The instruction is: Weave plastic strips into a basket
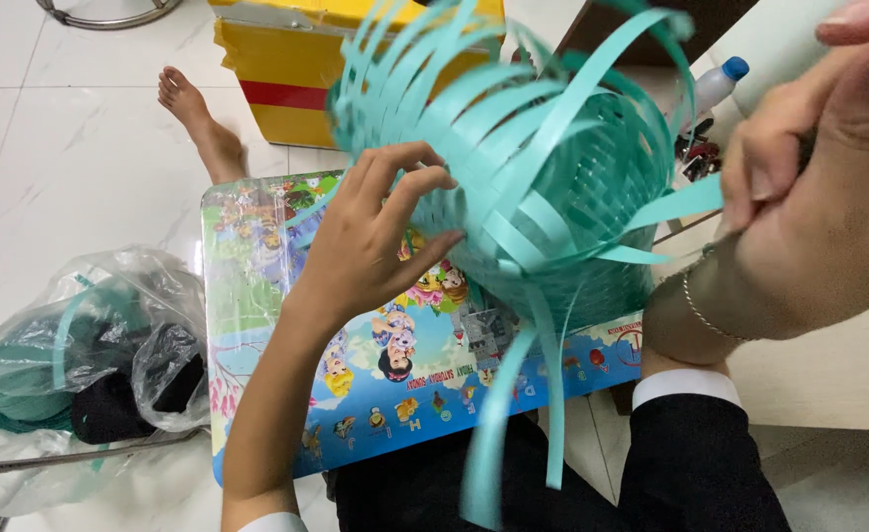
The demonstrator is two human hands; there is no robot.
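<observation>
Weaving looked like the step in hand, seen from the head camera. The left hand (375,241) pressed its bent fingers against the near left side of a half-made teal basket (543,187), touching the woven wall more than gripping it. The right hand (808,187) was on the right, close to the camera, and pinched one teal strip (685,202) between thumb and fingers, pulling it out sideways. A thin bracelet (700,310) sat on that wrist. The basket was held up over a small table with a bright cartoon top (287,296). Many loose strip ends stuck up at the far side, and two hung down near the dark trousers (710,463).

On the left, on the white floor (70,158), lay a clear plastic bag (70,365) with more teal strips inside. Far back stood a yellow box (287,69) and a white bottle with a blue cap (715,84).

My guess was that the pulled strip next needed tucking over and under the standing strips, with the left hand keeping the wall steady
</observation>
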